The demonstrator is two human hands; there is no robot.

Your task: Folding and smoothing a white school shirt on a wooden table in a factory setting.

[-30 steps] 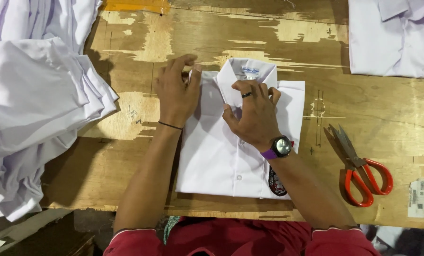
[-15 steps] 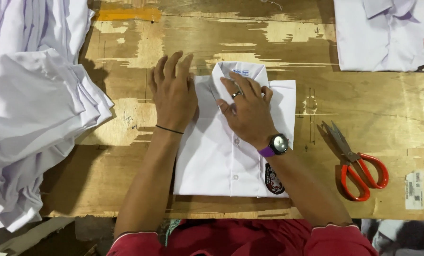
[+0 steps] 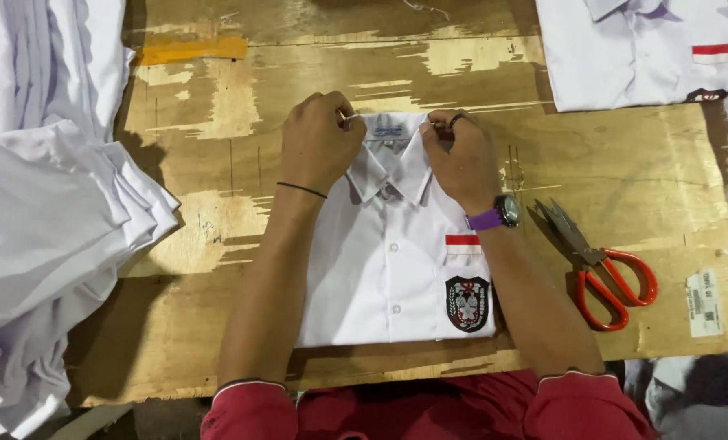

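Your left hand (image 3: 319, 147) and right hand (image 3: 460, 159) pinch the folded white shirt (image 3: 396, 277) at its collar corners; scissors (image 3: 600, 265) lie right of it.

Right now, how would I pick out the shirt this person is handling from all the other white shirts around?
On the worn wooden table, it is the folded white shirt lying in the middle, both hands pinching its collar. Unlike the loose pile on the left, it lies alone, showing a red-and-white stripe above a dark crest badge.
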